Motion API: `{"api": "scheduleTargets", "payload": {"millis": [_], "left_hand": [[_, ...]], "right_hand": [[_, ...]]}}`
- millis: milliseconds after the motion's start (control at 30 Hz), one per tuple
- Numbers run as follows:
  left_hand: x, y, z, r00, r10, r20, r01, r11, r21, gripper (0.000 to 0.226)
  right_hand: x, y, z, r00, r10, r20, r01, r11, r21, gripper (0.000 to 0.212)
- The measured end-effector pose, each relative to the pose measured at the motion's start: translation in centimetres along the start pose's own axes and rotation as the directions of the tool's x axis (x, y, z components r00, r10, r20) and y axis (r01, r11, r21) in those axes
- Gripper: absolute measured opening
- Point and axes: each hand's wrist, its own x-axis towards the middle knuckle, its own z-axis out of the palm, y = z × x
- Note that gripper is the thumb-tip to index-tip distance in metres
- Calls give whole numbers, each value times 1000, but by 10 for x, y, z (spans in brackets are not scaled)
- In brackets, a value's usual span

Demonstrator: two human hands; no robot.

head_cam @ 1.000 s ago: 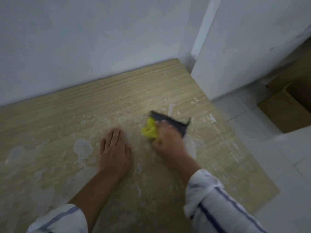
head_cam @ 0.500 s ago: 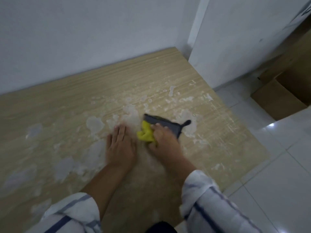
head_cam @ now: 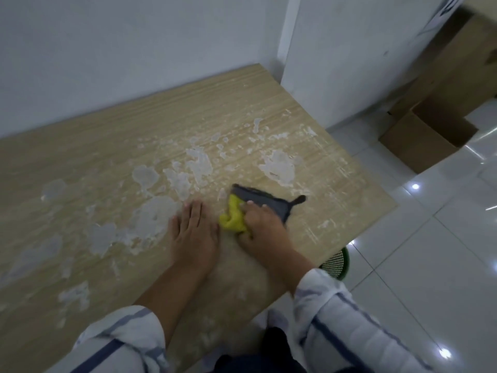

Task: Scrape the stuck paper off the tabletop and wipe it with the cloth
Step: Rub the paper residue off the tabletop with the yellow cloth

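Note:
A light wooden tabletop carries several white patches of stuck paper, mostly across its middle and right. A grey and yellow cloth lies bunched on the table right of centre. My right hand lies on top of it, its fingers curled over the yellow fold and pressing it down. My left hand rests flat on the wood just left of the cloth, fingers straight and together. No scraper is in sight.
White walls run along the table's far edge and stand at its far right corner. The right edge drops to a glossy white tiled floor. A green mesh basket sits below the edge. Open cardboard boxes stand at the right.
My right hand has drawn the cloth back toward me across the wood. The left hand stays flat beside it. My head has shifted, so more of the floor and the green basket show.

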Motion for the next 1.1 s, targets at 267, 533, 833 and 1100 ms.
{"api": "scheduleTargets", "payload": {"millis": [267,533,833,1100], "left_hand": [[-13,30,12,999,-37,-21,37,999,-24,62],[-21,80,33,991,-129,-32,128,992,-14,58],[-32,146,58,980,-176,-90,170,983,-71,56],[-33,155,60,970,-212,-116,207,977,-55,56]], "right_hand": [[3,59,-61,871,342,-354,-281,936,212,18],[-41,81,-30,992,4,-125,-3,1000,8,57],[-44,156,-93,930,202,-308,-189,979,71,11],[-81,194,-80,983,-57,-175,50,998,-44,45]]}}
